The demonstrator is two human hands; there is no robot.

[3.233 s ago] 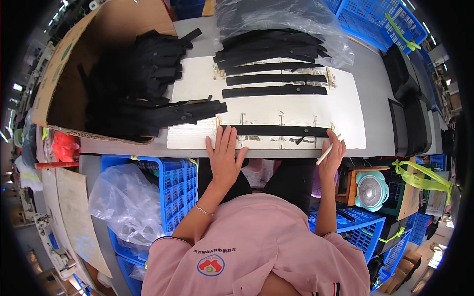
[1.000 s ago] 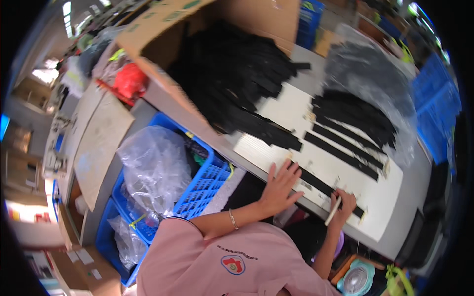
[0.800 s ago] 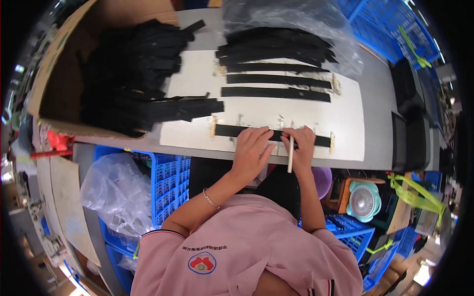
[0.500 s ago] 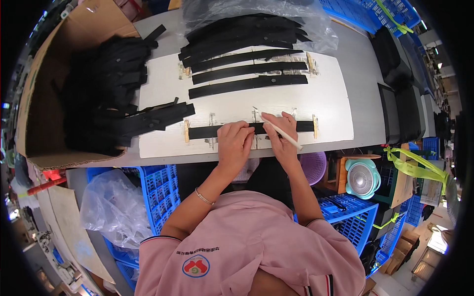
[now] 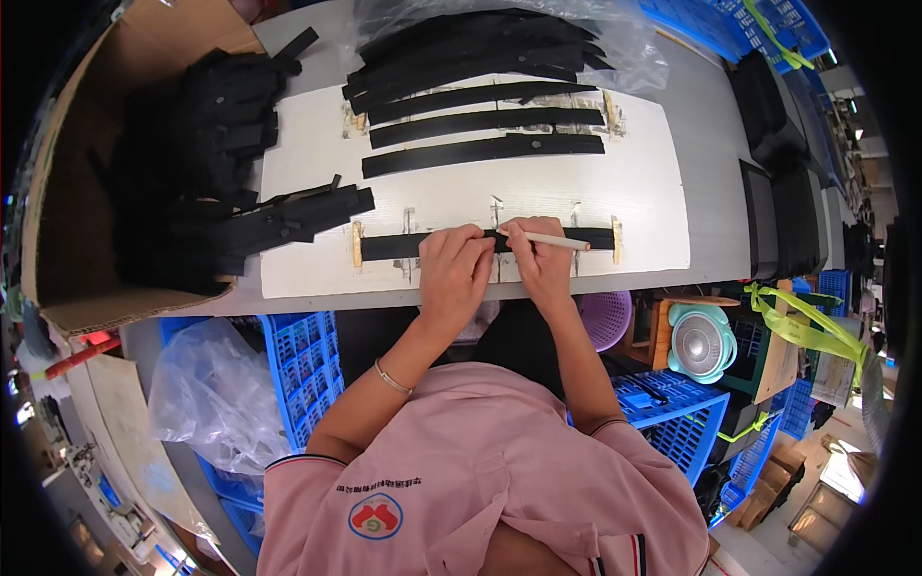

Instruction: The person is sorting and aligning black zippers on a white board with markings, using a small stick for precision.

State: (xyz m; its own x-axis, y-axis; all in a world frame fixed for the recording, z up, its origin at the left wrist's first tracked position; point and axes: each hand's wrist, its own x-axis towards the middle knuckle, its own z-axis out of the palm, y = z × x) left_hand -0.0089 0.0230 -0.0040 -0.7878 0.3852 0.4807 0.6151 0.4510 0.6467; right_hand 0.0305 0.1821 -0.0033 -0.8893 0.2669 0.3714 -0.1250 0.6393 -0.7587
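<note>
A black fabric strip (image 5: 389, 247) lies flat across the white board (image 5: 317, 206), between two tan pieces fixed to the board. My left hand (image 5: 451, 274) is closed, its fingertips pressing on the strip just left of the middle. In my right hand (image 5: 545, 274) a white marking pencil (image 5: 562, 239) is gripped, its tip at the strip's upper edge near a dark centre mark. Both thumbs are close together over the strip, and the fingers partly hide its middle. Three more black strips (image 5: 480, 156) lie in rows farther up the board.
A pile of black strips (image 5: 480, 48) rests at the far side by clear plastic (image 5: 634, 62). At left, a cardboard box (image 5: 58, 240) overflows with more strips. Black cases (image 5: 797, 211) stand at right. Blue crates (image 5: 303, 360), a purple basket (image 5: 605, 322) and a small fan (image 5: 701, 344) sit below the table edge.
The pencil has swung from slanting down to the right to lying nearly level, its tip now at the strip. My right hand's fingers have curled in closer. My left hand stays on the strip.
</note>
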